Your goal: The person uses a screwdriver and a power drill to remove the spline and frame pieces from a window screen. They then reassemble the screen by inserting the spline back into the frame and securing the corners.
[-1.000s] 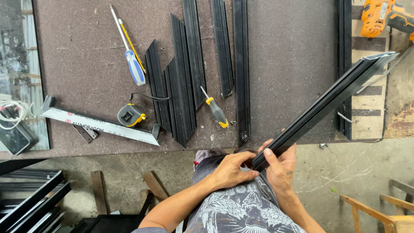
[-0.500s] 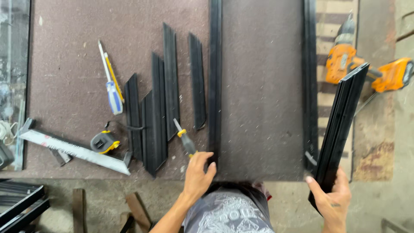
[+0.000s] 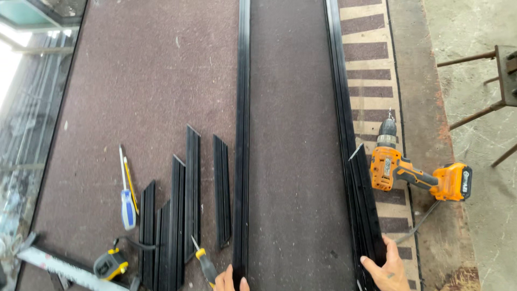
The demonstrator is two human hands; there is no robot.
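Observation:
My right hand (image 3: 386, 269) grips the near end of a short black metal profile (image 3: 366, 210) that lies on the brown work table (image 3: 151, 91), against a long black rail (image 3: 339, 86) on the right. My left hand (image 3: 231, 279) rests its fingers on the near end of another long black rail (image 3: 243, 134) running down the table's middle. Only the fingertips of the left hand show at the bottom edge.
Several short black profile pieces (image 3: 180, 210) lie left of the middle rail. An orange cordless drill (image 3: 417, 175), a yellow-handled screwdriver (image 3: 204, 264), a blue-handled screwdriver (image 3: 127, 199), a tape measure (image 3: 110, 264) and a metal square (image 3: 59, 265) lie around. A metal frame (image 3: 495, 81) stands at the right.
The right hand has lowered the black profile from the air onto the table beside the right rail. The left hand has come to the middle rail's end. My view has shifted forward.

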